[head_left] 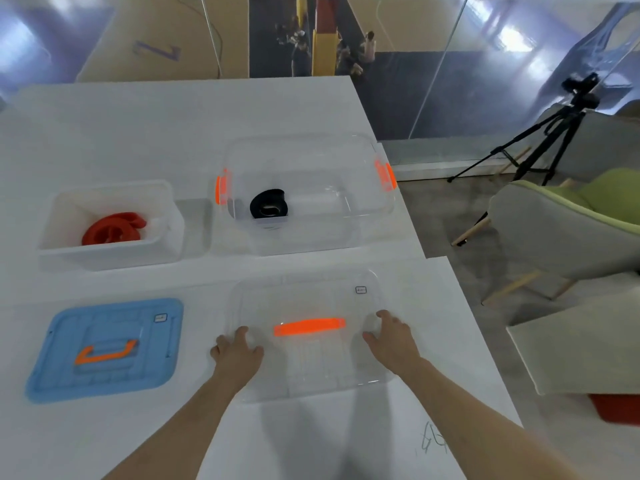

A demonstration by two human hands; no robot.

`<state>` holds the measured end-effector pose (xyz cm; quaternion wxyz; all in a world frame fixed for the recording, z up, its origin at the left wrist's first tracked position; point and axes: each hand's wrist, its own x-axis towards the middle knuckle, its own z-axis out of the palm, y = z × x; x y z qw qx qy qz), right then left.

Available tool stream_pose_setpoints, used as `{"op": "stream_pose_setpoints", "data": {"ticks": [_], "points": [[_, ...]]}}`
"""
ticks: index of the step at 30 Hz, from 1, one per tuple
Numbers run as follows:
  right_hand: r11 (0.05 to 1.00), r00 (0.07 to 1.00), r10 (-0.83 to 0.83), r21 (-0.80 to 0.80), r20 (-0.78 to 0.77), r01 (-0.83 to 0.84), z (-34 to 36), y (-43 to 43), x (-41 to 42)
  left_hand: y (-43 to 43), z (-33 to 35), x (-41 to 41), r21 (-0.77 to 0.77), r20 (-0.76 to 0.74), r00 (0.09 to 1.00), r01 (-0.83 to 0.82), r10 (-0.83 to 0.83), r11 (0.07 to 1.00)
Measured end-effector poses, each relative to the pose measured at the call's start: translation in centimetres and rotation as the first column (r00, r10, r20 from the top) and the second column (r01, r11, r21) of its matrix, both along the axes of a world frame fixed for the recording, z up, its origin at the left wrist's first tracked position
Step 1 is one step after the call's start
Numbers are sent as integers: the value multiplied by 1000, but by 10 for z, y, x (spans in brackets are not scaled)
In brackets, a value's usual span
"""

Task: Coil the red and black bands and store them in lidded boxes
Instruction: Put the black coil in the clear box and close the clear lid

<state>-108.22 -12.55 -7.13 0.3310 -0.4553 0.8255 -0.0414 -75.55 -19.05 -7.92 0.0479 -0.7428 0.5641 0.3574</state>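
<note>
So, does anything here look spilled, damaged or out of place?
Nothing is spilled or damaged. The red coiled band lies inside the white plastic box, slightly loose; the black coiled band sits inside the clear plastic box.

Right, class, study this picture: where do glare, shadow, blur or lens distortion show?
Head view: the clear lid almost vanishes against the bright white table, only its orange handle glowing; forearm shadows fall toward the camera; the wide lens bows the table's far edge; the glass wall shows blurred reflections.

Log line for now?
left hand, right hand: hold clear lid; black band: coiled in clear box; red band: in white box; blue lid: on table
</note>
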Motion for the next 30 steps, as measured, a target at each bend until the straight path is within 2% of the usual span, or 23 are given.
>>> {"op": "stream_pose_setpoints", "data": {"ticks": [3,7,13,17,21,25,30], "points": [[990,993,-108,-81,46,111,3,9,-2,3,10,-3,-20,-89,992,-96,94,995],[956,985,-166,-236,48,173,21,26,-1,24,35,-5,-90,-227,964,-165,141,982],[848,985,-156,-501,80,175,61,34,5,47,72,1,-299,-312,946,-186,88,936],[794,976,-168,-568,139,217,91,19,2,40,99,5,-468,-292,956,-131,-13,874],[743,975,-157,-632,155,220,118,-16,-3,4,127,-1,-553,-298,953,-131,-48,823],[722,980,-156,-662,126,200,146,-69,-12,-51,154,-11,-563,-345,937,-167,-47,809],[763,991,-122,-633,55,129,177,-147,-29,-137,179,-21,-569,-363,931,-189,-38,800]]}}
